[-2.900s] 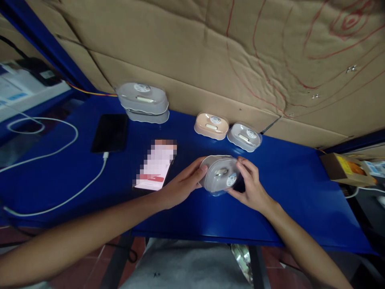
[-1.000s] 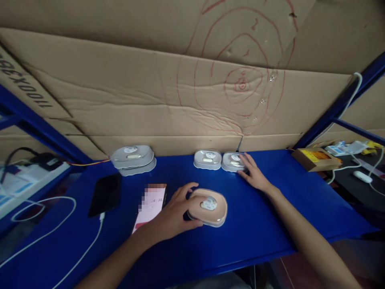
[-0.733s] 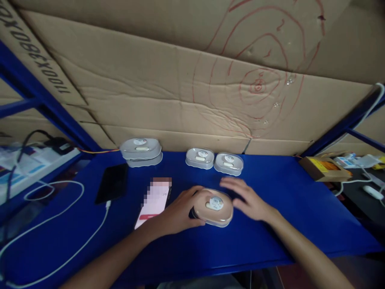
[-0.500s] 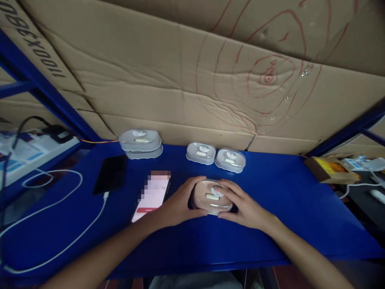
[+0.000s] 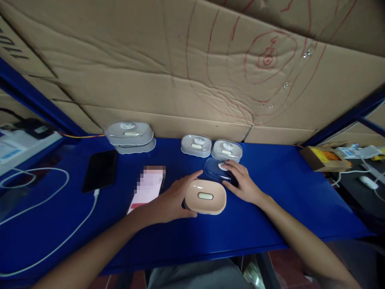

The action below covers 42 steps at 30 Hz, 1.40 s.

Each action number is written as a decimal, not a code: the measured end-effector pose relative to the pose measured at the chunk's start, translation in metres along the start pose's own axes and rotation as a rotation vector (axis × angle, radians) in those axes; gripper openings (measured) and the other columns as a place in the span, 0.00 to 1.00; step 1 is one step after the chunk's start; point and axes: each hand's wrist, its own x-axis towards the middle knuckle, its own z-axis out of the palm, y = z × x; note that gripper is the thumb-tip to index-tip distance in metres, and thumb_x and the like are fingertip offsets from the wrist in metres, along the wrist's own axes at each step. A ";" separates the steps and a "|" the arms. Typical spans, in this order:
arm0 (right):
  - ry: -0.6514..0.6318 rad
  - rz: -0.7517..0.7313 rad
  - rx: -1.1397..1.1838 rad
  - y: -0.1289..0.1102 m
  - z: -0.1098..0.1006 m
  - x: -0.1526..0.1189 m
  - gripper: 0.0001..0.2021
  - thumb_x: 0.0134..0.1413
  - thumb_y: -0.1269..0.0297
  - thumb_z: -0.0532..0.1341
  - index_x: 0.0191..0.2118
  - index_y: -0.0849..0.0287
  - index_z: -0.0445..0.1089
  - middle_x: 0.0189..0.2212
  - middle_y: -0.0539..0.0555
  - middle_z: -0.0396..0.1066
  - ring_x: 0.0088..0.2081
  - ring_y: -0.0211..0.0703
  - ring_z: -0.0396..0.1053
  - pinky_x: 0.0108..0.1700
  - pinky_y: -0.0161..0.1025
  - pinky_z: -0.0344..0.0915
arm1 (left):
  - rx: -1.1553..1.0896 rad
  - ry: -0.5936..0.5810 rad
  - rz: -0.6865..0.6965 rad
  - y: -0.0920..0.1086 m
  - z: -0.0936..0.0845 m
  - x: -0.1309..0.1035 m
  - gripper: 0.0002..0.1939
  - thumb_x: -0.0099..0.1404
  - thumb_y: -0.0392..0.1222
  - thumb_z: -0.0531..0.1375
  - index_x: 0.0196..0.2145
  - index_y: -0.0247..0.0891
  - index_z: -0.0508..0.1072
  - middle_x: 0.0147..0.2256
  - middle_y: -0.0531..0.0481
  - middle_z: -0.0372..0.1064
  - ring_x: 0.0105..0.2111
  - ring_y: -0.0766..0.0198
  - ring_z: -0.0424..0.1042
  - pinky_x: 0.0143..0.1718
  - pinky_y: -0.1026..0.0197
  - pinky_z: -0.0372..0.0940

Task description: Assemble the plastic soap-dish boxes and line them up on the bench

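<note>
Head view: left hand (image 5: 177,198) around dish (image 5: 218,200), right hand (image 5: 243,184) in pinch on part-hidden lid (image 5: 213,170).

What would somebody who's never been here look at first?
Probably the wobbly red rings drawn on the cardboard wall behind the bright blue table. Next, the peach dish in the left hand, near the middle of the table, with its clear lid off in the right hand.
</note>
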 end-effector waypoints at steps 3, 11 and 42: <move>-0.035 -0.080 -0.053 -0.010 -0.002 -0.002 0.24 0.76 0.52 0.56 0.71 0.49 0.62 0.72 0.63 0.59 0.75 0.63 0.54 0.71 0.70 0.54 | -0.002 0.009 0.030 0.004 -0.003 -0.003 0.62 0.59 0.48 0.76 0.78 0.55 0.41 0.77 0.38 0.47 0.73 0.35 0.54 0.71 0.34 0.54; -0.196 -0.308 0.085 -0.052 0.003 -0.007 0.28 0.69 0.48 0.65 0.67 0.54 0.65 0.66 0.65 0.64 0.74 0.62 0.55 0.71 0.63 0.58 | -0.162 0.153 0.122 0.001 0.003 0.004 0.58 0.61 0.56 0.75 0.76 0.48 0.45 0.75 0.34 0.48 0.73 0.38 0.56 0.72 0.38 0.54; -0.091 -0.275 0.050 -0.057 -0.010 -0.013 0.37 0.72 0.56 0.61 0.79 0.40 0.47 0.80 0.55 0.39 0.78 0.66 0.44 0.75 0.68 0.52 | -1.152 0.356 -0.309 0.011 -0.009 0.015 0.22 0.66 0.50 0.73 0.55 0.42 0.81 0.47 0.46 0.83 0.42 0.59 0.79 0.40 0.63 0.71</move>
